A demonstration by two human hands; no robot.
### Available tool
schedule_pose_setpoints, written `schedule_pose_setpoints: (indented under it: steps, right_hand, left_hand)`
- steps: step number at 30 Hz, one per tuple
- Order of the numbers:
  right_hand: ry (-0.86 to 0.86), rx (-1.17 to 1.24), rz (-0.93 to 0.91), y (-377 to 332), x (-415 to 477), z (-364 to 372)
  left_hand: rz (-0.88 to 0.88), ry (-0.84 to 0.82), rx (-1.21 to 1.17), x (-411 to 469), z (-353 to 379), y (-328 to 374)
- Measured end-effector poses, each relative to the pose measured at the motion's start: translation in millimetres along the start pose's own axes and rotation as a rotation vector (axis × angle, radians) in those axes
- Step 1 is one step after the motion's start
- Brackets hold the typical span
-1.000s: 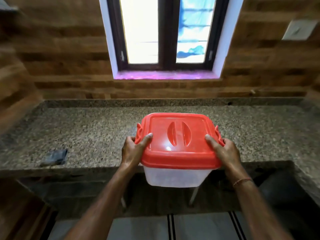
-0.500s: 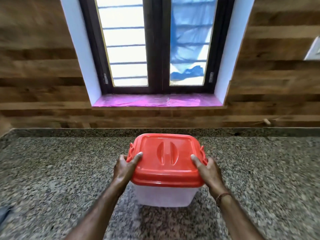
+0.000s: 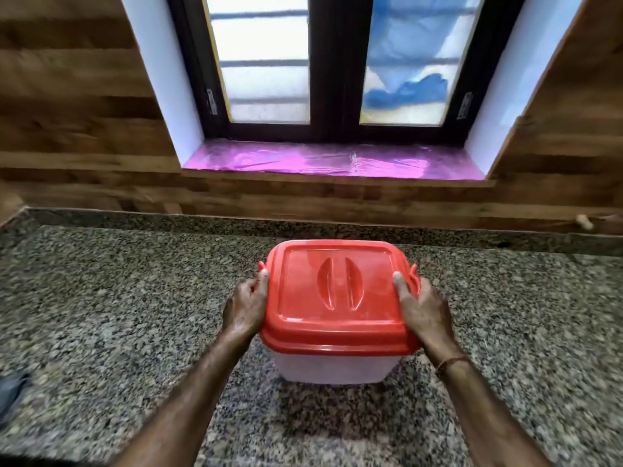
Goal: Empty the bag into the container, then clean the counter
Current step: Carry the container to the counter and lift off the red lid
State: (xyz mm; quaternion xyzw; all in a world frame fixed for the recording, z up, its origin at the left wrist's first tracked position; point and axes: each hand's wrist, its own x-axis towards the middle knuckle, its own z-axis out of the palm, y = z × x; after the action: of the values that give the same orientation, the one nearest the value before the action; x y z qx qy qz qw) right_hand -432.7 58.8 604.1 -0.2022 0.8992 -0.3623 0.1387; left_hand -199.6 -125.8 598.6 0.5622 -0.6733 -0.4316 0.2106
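Your left hand (image 3: pixel 244 306) grips the left side of the container (image 3: pixel 333 365), fingers wrapped round the rim, thumb tip at the edge of the red lid (image 3: pixel 337 291). Your right hand (image 3: pixel 423 311) clamps the opposite side, thumb flat on the lid top, fingers curled round the side by the red latch; a thread bracelet (image 3: pixel 450 364) sits on that wrist. The container has a clear body, lid closed, upright, and stands mid-table on the speckled granite table (image 3: pixel 118 315), its base meeting its own shadow. Contents cannot be made out through the wall. A dark grey cloth (image 3: pixel 11 396) lies at the far left edge, well apart. Behind: wood-panelled wall and a window (image 3: pixel 337 62) with a pink-lined sill (image 3: pixel 320 160).
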Motion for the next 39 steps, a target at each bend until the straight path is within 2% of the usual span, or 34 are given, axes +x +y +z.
schedule_pose_setpoints:
  steps: [2, 5, 6, 8, 10, 11, 13, 14, 21, 25, 26, 30, 34, 39]
  right_hand:
    - [0.012, 0.006, 0.012, -1, 3, 1]
    - [0.005, -0.007, 0.023, -2, 3, 3]
    - [0.002, 0.0, 0.026, -2, 4, 5]
    - [-0.009, 0.006, 0.036, -3, 3, 7]
    - [-0.015, -0.005, 0.052, -4, 3, 6]
    - [-0.014, -0.01, 0.059, -6, 2, 5]
    - [-0.021, 0.011, 0.061, -9, -1, 5]
    - [-0.022, 0.038, 0.066, -11, -2, 5]
    - [0.0, 0.397, 0.236, -4, 2, 6]
    - [-0.111, 0.588, 0.395, 19, 1, 0]
    - [-0.096, 0.586, 0.404, 24, -1, 2]
    - [0.188, 0.379, 0.169, 12, -21, -9]
    - [-0.019, 0.35, 0.038, -9, -34, -9]
    - [-0.087, 0.506, 0.062, -19, -37, -9]
  left_hand:
    - [-0.065, -0.008, -0.07, 8, -3, -2]
    - [-0.281, -0.184, -0.409, 21, -4, -21]
    - [-0.309, -0.238, -0.45, 23, -2, -28]
    - [-0.269, -0.213, -0.431, 22, 0, -37]
    - [-0.112, -0.049, -0.364, 22, -3, -27]
    - [-0.038, -0.054, -0.359, 19, -5, -19]
    - [0.041, -0.188, -0.419, 10, -7, -4]
    - [0.059, -0.227, -0.436, 5, -7, 2]
    - [0.048, -0.205, -0.47, 6, -4, -2]
    - [0.077, -0.229, -0.474, 3, -3, 0]
    - [0.085, -0.23, -0.465, 3, -3, 1]
    - [0.082, -0.264, -0.456, 1, -2, 4]
    - [0.077, -0.242, -0.478, 1, 0, 7]
    - [0.077, -0.208, -0.478, -2, -7, 11]
